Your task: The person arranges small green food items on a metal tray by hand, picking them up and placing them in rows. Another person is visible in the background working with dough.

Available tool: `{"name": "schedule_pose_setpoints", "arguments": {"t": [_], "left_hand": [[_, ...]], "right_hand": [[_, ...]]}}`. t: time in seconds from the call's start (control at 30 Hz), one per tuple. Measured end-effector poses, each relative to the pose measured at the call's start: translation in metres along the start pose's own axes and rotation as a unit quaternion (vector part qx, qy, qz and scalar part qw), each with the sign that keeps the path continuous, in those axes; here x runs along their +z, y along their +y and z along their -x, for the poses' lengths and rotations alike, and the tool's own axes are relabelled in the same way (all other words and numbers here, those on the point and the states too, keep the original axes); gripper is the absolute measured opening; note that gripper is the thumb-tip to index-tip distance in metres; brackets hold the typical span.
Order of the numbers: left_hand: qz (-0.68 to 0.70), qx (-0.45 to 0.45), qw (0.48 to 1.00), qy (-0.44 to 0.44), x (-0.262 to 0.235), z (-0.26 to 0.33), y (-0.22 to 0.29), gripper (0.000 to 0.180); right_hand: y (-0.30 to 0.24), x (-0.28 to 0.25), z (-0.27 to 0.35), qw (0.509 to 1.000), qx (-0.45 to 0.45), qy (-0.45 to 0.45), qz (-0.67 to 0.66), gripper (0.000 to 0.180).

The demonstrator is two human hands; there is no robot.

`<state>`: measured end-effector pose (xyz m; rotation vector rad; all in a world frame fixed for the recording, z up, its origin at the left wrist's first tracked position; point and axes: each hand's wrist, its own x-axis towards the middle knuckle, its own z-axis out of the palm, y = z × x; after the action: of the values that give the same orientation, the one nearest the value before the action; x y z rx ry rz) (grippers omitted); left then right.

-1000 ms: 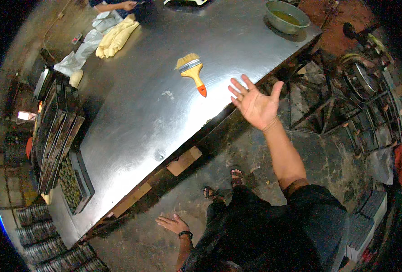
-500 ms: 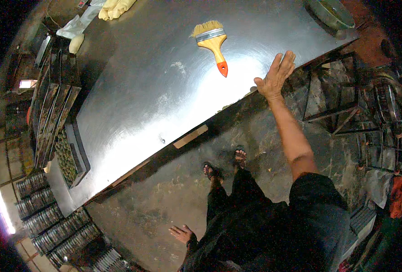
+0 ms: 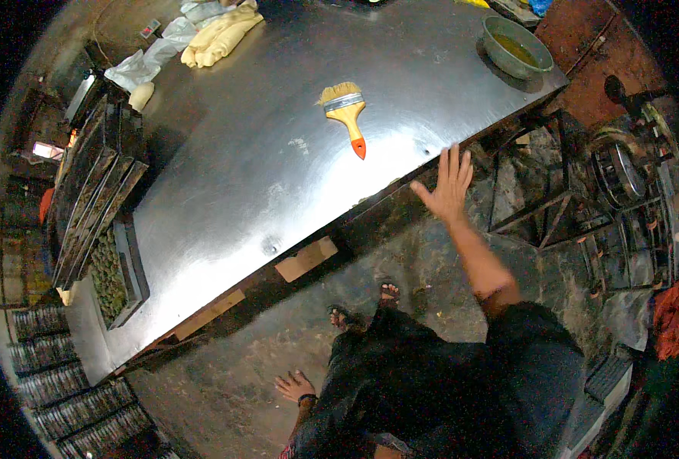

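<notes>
My right hand [image 3: 448,185] is spread flat, fingers apart, at the near edge of a long steel table [image 3: 224,206], holding nothing. A brush [image 3: 346,111] with pale bristles and an orange handle lies on the table a little beyond that hand. My left hand [image 3: 295,386] hangs low by my side over the concrete floor, fingers apart and holding nothing. At the table's far left end lies a lump of yellow dough [image 3: 221,34] next to white cloth [image 3: 144,65].
A green bowl [image 3: 517,47] with yellowish liquid stands at the table's far right corner. Dark baking trays [image 3: 98,199], one filled with small pieces, are stacked along the left end. Metal frames and racks [image 3: 584,206] crowd the floor on the right. More trays [image 3: 56,382] stack at lower left.
My right hand dropped from raised in the air to the table's near edge and stays there. The view shifted; my left hand stayed low by my side.
</notes>
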<state>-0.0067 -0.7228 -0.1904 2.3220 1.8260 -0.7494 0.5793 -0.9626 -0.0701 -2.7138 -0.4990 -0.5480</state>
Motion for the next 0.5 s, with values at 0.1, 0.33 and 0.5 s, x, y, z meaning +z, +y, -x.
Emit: {"name": "schedule_pose_setpoints", "arguments": {"t": [0.1,0.33,0.5], "left_hand": [[0.029,0.031,0.999,0.023,0.017,-0.023,-0.012,0.054],[0.108,0.061,0.992,0.004,0.074,-0.067,-0.056,0.051],[0.14,0.078,0.987,-0.027,0.087,-0.119,-0.075,0.048]], "right_hand": [[0.005,0.003,-0.011,0.998,-0.032,-0.054,0.03,0.094],[-0.072,0.026,0.038,0.996,-0.043,-0.076,0.002,0.091],[-0.143,0.041,0.069,0.995,-0.06,-0.062,-0.051,0.089]]}}
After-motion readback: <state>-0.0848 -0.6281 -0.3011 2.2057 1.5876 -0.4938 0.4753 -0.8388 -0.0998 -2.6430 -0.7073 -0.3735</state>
